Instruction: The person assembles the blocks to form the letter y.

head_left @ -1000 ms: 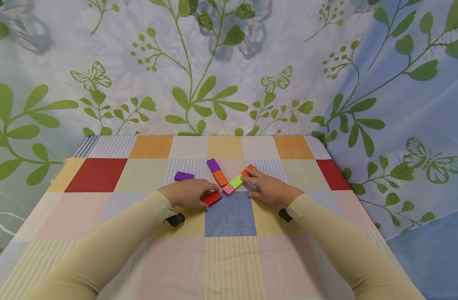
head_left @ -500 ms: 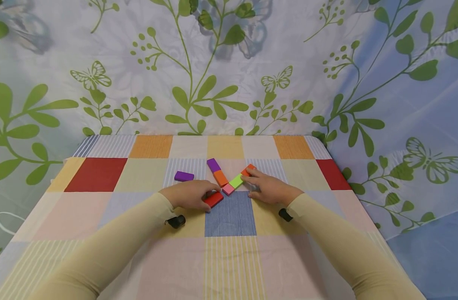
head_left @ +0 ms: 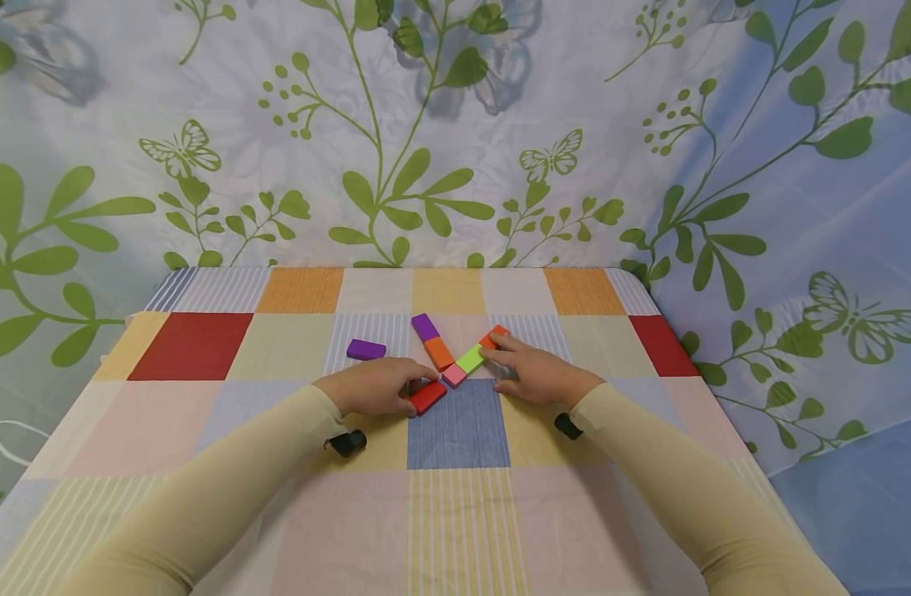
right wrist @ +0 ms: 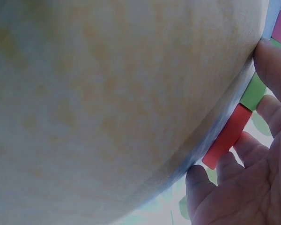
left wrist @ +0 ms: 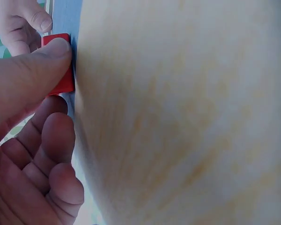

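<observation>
My left hand (head_left: 369, 386) pinches a red block (head_left: 429, 398) by its near end, low over the patchwork cloth. In the left wrist view the thumb lies across this red block (left wrist: 64, 83). My right hand (head_left: 542, 377) rests with loosely extended fingers along a slanted row: a pink block (head_left: 454, 376), a lime green block (head_left: 470, 359) and an orange block (head_left: 495, 334), end to end. Its fingertips touch the green and orange ones. Another orange block (head_left: 440, 354) and a purple block (head_left: 425, 327) form a second slanted line, meeting the row near the pink block in a V.
A loose purple block (head_left: 366, 350) lies beyond the left hand. The patchwork tablecloth (head_left: 455, 530) covers the table, whose far edge meets a leaf-print curtain (head_left: 426, 124). Dark wrist cameras (head_left: 347, 443) hang below both wrists. A white cord loop (head_left: 12, 443) shows at the left.
The red block has shifted slightly right and away from me, toward the pink block, in the left hand's grip. The right hand and the other blocks stay put.
</observation>
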{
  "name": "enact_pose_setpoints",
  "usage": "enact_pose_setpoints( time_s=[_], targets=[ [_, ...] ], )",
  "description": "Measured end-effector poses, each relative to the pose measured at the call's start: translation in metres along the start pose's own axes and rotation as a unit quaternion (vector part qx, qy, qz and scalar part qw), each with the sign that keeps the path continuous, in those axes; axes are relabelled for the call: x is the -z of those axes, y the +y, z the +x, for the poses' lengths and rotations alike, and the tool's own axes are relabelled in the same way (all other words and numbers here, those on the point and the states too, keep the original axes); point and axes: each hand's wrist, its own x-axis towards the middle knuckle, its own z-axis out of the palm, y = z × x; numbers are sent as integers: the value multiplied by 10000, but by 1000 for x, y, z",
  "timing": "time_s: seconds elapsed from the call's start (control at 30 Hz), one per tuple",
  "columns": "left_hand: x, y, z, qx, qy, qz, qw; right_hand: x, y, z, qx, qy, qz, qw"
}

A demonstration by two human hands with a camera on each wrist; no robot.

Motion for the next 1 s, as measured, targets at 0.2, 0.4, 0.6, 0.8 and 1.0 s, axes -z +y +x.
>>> enact_pose_setpoints(
  time_s=[0.2, 0.4, 0.6, 0.8, 1.0],
  targets=[
    [-2, 0, 2, 112, 9, -18, 9999, -1, 1, 1, -28, -23, 45, 10000],
    [-4, 0, 3, 209, -6, -4, 9998, 0, 1, 2, -66, -42, 22, 10000],
    [-4, 1, 4, 223, -27, -26, 9997, 0, 2, 1, -53, -45, 25, 10000],
    [-5, 1, 6, 237, -29, -47, 9997, 0, 2, 2, -50, -49, 45, 10000],
    [-6, 1, 8, 286, -27, -50, 9996, -2, 5, 3, 38, -16, -7, 10000]
  ],
)
